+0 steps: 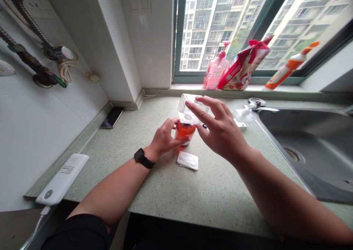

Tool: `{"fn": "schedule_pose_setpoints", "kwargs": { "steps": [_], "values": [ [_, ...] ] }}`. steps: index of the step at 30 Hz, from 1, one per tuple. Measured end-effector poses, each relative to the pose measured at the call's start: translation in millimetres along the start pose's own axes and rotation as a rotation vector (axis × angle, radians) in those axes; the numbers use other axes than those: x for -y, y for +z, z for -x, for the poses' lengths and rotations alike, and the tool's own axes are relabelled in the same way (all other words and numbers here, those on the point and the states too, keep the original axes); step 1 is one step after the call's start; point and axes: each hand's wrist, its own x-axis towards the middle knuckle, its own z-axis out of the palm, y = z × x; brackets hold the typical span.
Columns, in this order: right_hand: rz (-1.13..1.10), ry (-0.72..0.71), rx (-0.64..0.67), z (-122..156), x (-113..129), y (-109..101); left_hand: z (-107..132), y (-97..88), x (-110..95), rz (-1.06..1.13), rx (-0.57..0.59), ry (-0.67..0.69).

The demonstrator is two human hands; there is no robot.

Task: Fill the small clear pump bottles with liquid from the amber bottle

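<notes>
My left hand (pixel 165 138), with a black watch on the wrist, is wrapped round a small bottle of orange liquid (pixel 184 131) that stands on the speckled green counter (pixel 165 191). A clear plastic pouch (pixel 190 108) sits upside down over the bottle's mouth. Above and to the right of the bottle is my right hand (pixel 217 127), fingers spread, with thumb and fingertips touching the pouch's lower edge. A small white sachet (pixel 187 160) lies flat on the counter just in front of the bottle.
A steel sink (pixel 311 147) with its tap fills the right side. On the window sill stand a pink pump bottle (pixel 216 70), a red refill bag (pixel 242 68) and an orange bottle (pixel 289 66). A phone (pixel 111 117) and a white power bank (pixel 63 178) lie at the left.
</notes>
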Motion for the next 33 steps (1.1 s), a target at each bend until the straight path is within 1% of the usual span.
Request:
{"fn": "schedule_pose_setpoints", "kwargs": {
  "steps": [9, 26, 33],
  "values": [
    [-0.021, -0.021, -0.03, -0.2, 1.2, 1.2, -0.1, 0.7, -0.3, -0.01, -0.013, 0.023],
    [-0.056, -0.029, -0.021, -0.1, 2.0, 1.1, 0.5, -0.2, -1.1, -0.026, -0.013, 0.013],
    [-0.032, 0.003, -0.009, 0.5, -0.2, 2.7, 0.7, 0.5, 0.7, -0.015, -0.007, 0.012]
  ]
}}
